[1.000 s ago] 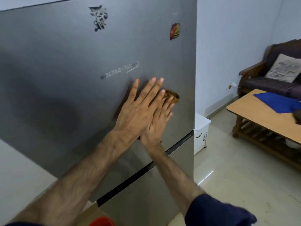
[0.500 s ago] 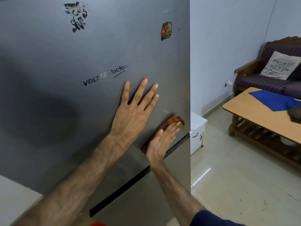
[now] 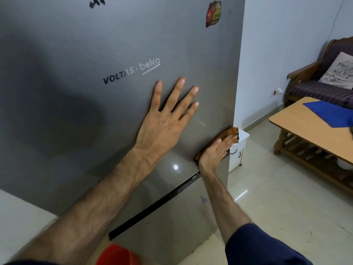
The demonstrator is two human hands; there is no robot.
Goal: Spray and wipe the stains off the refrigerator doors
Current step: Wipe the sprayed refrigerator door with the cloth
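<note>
Within the last second the right hand [image 3: 214, 150] had slid the orange cloth [image 3: 228, 133] from beneath the left hand [image 3: 164, 119] out toward four o'clock, to the right edge of the upper refrigerator door [image 3: 95, 54], so that pass looked nearly finished, while the black stain [image 3: 97, 1] at twelve o'clock remained unwiped. Both hands lay flat with fingers straight, the right pressing the cloth, the left spread bare on the steel. Counted: two doors, one cloth, one sticker [image 3: 214, 14], one visible stain.
</note>
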